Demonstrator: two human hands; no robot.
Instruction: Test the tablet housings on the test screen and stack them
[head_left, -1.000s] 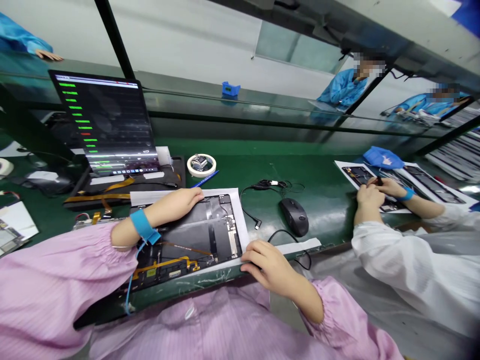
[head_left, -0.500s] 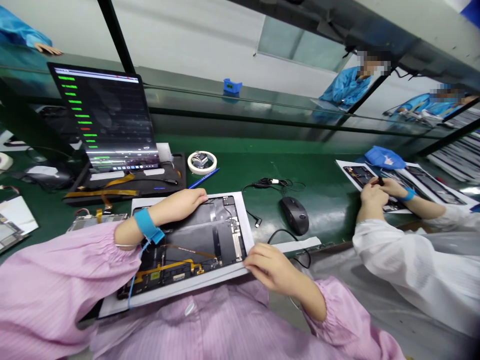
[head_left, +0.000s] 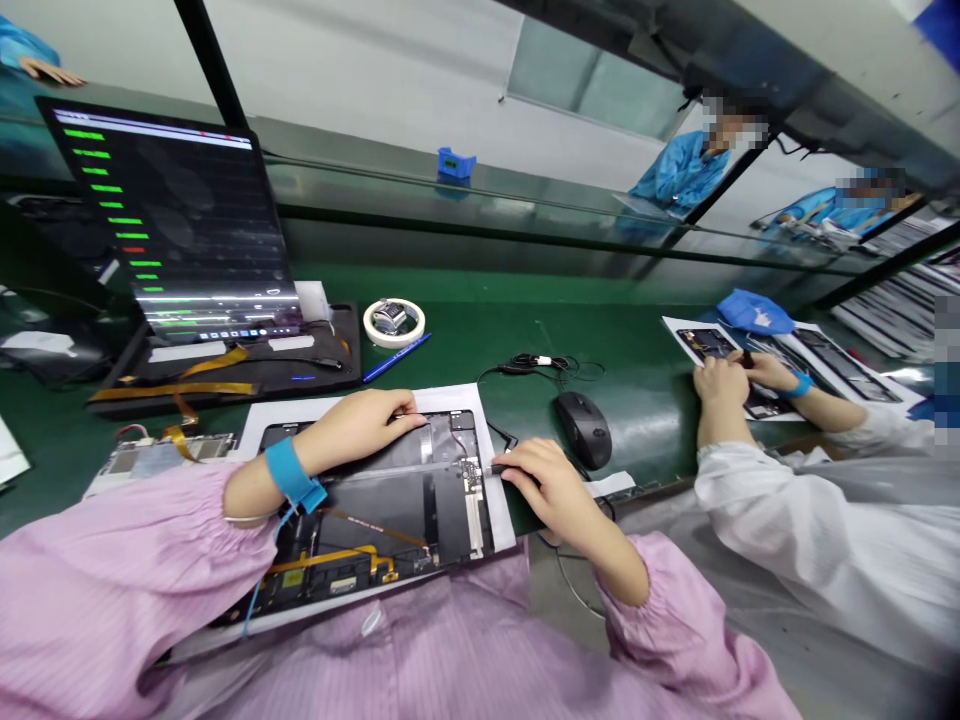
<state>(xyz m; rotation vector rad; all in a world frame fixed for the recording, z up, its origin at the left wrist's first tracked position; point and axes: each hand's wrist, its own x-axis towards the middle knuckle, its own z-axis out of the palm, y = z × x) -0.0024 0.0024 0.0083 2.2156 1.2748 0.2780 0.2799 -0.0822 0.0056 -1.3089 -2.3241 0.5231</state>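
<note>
An opened tablet housing (head_left: 382, 510) lies on a white paper sheet (head_left: 472, 420), its black interior showing gold flex cables (head_left: 330, 562). My left hand (head_left: 360, 422) rests flat across the tablet's top edge, with a blue wrist strap (head_left: 292, 476) around the wrist. My right hand (head_left: 540, 482) sits at the tablet's right edge, its fingertips pinching the end of a thin grey film strip (head_left: 435, 468) that crosses the housing. The strip's left end lies below my left wrist.
A monitor (head_left: 165, 220) stands at the far left, with a tape roll (head_left: 394, 322) and blue pen (head_left: 397, 358) nearby. A black mouse (head_left: 583, 430) and cable (head_left: 540, 362) lie to the right. A co-worker's hands (head_left: 739, 378) work on another tablet.
My right hand has moved from the lower paper edge up to the tablet's right edge and now pinches the strip. The tablet and paper have shifted slightly. The whole view has swung a little.
</note>
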